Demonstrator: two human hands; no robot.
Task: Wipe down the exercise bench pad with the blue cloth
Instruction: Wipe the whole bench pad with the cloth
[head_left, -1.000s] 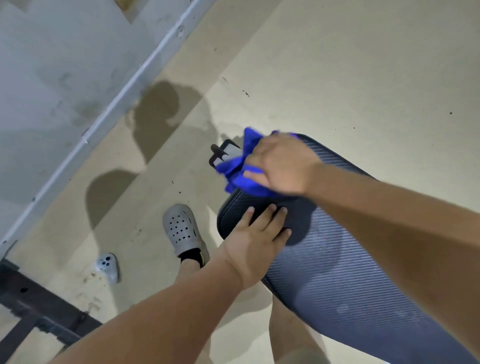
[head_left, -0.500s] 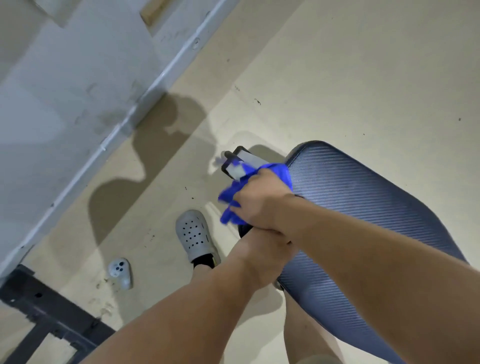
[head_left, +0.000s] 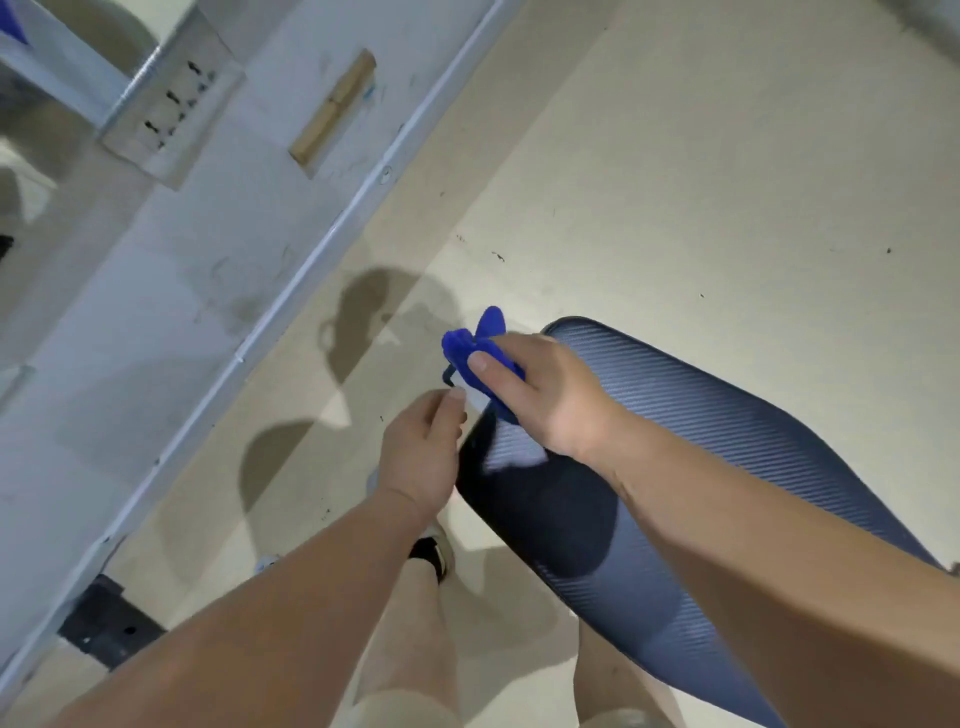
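Head view. The exercise bench pad (head_left: 701, 441), dark blue with a ribbed cover, runs from centre frame toward 4 o'clock over a pale floor (head_left: 727, 156). The right hand (head_left: 540, 395) sits at the pad's narrow end, at 10 o'clock of the pad, fingers curled tight around the bunched blue cloth (head_left: 475, 345); a tuft of cloth sticks out above the thumb. The left hand (head_left: 423, 452) is just beside the pad's edge at 9 o'clock of it, fingers loosely curled, thumb near the cloth; whether it touches the pad or pinches anything cannot be told. A small white and black fitting beneath the cloth is mostly hidden.

Assessment: the end edge is being wiped. To do it well, the cloth should be flattened so more fabric meets the ribbing, strokes run along the ribs, and the left hand steady the pad.

No containers are in view. A wall (head_left: 156, 312) occupies the frame from 9 to 11 o'clock.
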